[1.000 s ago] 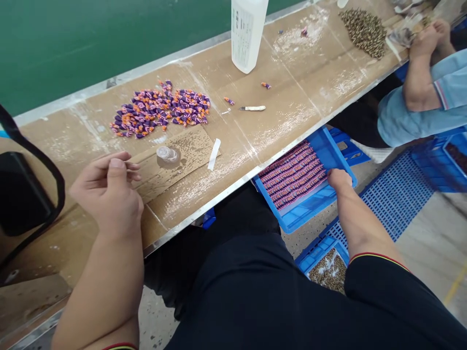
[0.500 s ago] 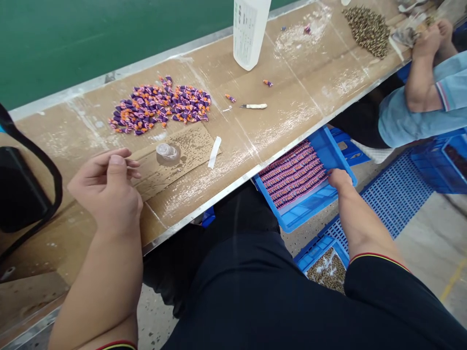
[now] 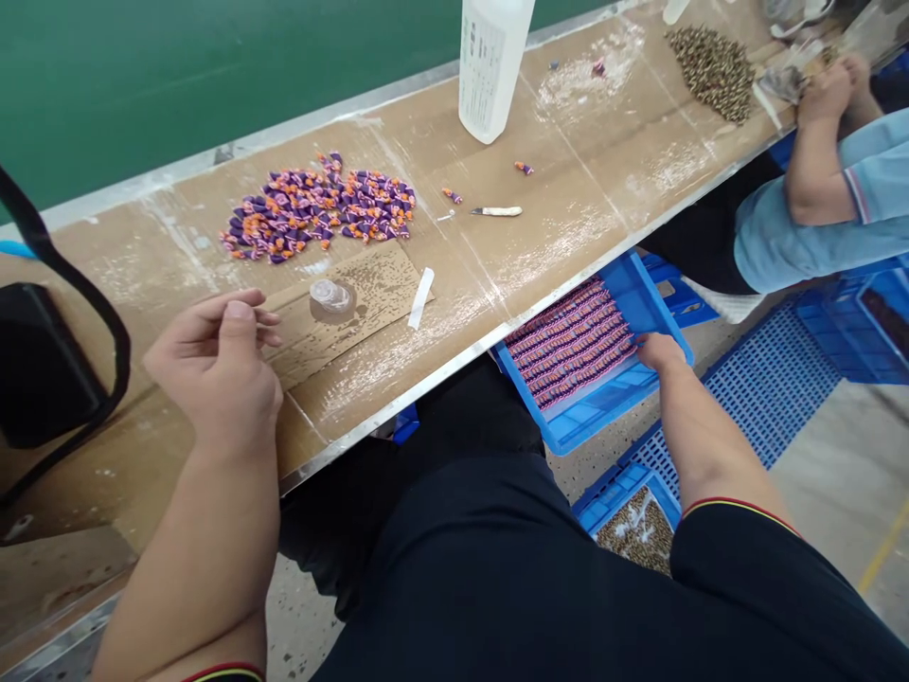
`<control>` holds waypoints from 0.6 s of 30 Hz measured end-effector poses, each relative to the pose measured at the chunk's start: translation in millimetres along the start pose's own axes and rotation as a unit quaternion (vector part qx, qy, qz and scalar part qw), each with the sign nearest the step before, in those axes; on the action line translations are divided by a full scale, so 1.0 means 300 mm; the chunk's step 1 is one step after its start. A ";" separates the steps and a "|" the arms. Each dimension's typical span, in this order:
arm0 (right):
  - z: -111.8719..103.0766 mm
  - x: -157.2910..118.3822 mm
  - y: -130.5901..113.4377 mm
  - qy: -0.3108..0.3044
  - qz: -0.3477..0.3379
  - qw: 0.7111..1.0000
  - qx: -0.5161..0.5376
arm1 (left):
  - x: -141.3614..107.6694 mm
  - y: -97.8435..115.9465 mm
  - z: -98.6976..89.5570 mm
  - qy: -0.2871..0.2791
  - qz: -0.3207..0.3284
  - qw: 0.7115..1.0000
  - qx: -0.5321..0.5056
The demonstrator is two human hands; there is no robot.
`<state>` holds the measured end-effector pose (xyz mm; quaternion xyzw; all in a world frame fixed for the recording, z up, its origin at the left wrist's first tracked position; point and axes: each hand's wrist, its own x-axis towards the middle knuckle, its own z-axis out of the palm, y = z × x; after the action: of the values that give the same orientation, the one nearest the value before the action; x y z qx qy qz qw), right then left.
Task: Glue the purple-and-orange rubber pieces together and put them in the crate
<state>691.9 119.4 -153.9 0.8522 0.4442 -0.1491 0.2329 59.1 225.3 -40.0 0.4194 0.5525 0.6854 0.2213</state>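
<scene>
Over the bench's left part is my left hand (image 3: 217, 355), its thumb closed against half-curled fingers. Whatever they pinch, if anything, is too small to make out. Beside it lies a brown cardboard piece (image 3: 387, 270) with dark spots and a small clear cup (image 3: 330, 296) of glue-like stuff. Behind that is a heap of small purple-and-orange pieces (image 3: 319, 210). My right hand (image 3: 662, 350) reaches into a blue tray (image 3: 589, 426) below the bench edge. Its fingertips are closed at the right end of the rows of purple, orange and pink corded pieces (image 3: 568, 346); what they grip is hidden.
A white bottle (image 3: 490, 76) stands at the back, with a small knife (image 3: 497, 211) and a white strip (image 3: 421, 298) nearer. A black box (image 3: 46, 365) and cable are at left. At right, a co-worker's hands (image 3: 830, 90) work near a heap of brass-coloured parts (image 3: 712, 74).
The view has shifted slightly, so the bench things sit a little more to the right. Both hands keep almost the same pose and place.
</scene>
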 end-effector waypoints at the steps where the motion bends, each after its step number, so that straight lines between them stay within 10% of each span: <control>1: -0.010 0.001 0.002 -0.011 0.009 1.000 -0.004 | 0.000 0.001 -0.001 -0.001 -0.004 1.000 -0.003; 18: -0.039 -0.065 -0.035 -0.084 0.004 0.996 -0.021 | -0.011 0.017 -0.018 -0.028 -0.008 0.999 -0.017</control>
<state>672.8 117.2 -137.8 0.8335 0.4225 -0.2096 0.2877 57.3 218.2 -36.4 0.4302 0.5374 0.6810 0.2497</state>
